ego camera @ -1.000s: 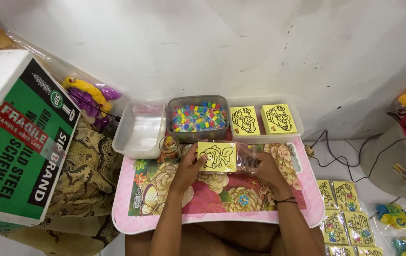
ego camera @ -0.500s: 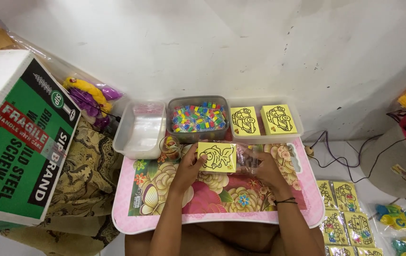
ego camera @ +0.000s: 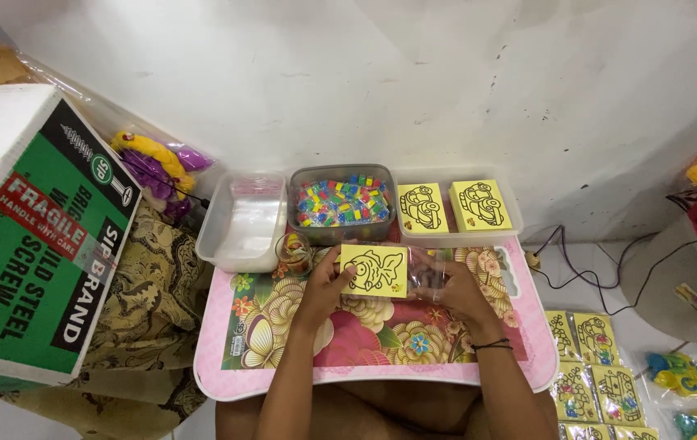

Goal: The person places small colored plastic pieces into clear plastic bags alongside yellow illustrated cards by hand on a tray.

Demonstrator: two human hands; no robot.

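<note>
- My left hand (ego camera: 325, 285) pinches the left edge of a yellow card (ego camera: 374, 270) printed with a black outline of a fish, thumb on top, fingers closed on it.
- My right hand (ego camera: 452, 289) grips a clear plastic bag (ego camera: 428, 275) just beside the card's right edge; the fingers are curled shut on the bag, and the card's right side seems to meet the bag's mouth, though I cannot tell how far in it sits.
- The card hangs a little above the floral tray table (ego camera: 364, 342), whose near half lies open below my wrists.
- Just left of the card stands a small glass cup (ego camera: 292, 251), close to my left thumb.
- Behind the card, along the table's far edge, three tubs sit side by side: a clear tub (ego camera: 242, 220) with plastic bags, a grey tub (ego camera: 341, 204) of coloured pieces, and a tub (ego camera: 456, 208) with two stacks of yellow cards.
- A white wall (ego camera: 381, 73) closes the back.
- To my left a large carton (ego camera: 30, 236) crowds in; to my right, packed cards (ego camera: 597, 367) lie on the floor.
</note>
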